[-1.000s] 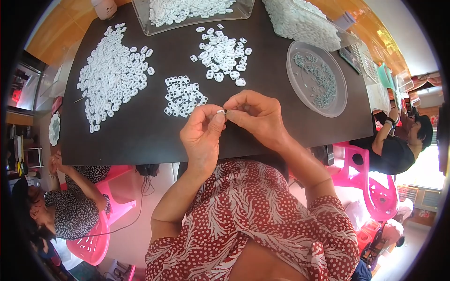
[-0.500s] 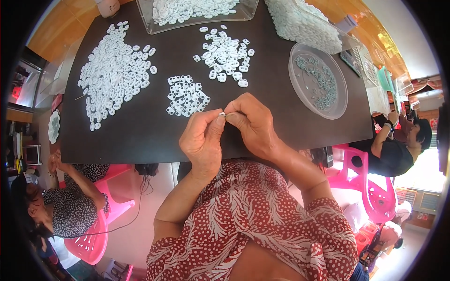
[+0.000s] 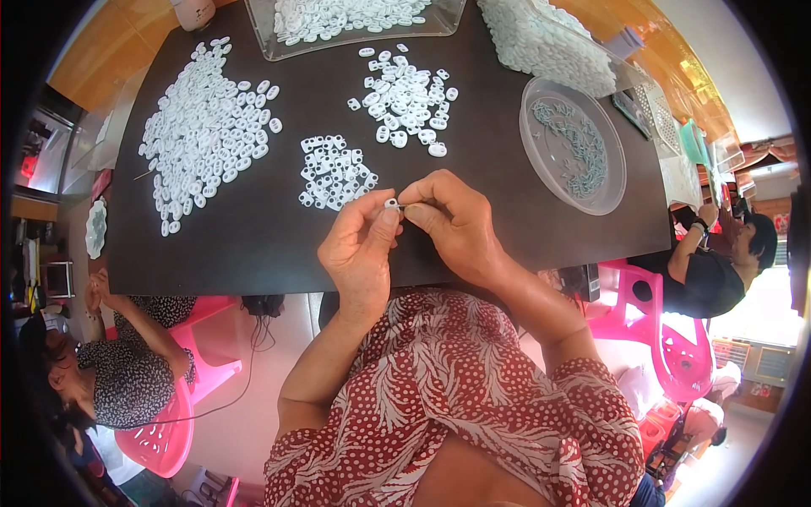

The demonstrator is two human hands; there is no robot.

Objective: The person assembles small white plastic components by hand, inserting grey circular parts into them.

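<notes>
Hands (image 3: 414, 232) nearer — dish (image 3: 541, 160) of clips

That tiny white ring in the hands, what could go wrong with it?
1. The ring is pinched only at the fingertips of the left hand and right hand, so it might slip and drop.
2. A dropped ring could land in the pile close by and get lost among similar white pieces.

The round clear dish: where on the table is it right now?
In the head view, the round clear dish sits on the black table's right side, beyond the right hand.
</notes>
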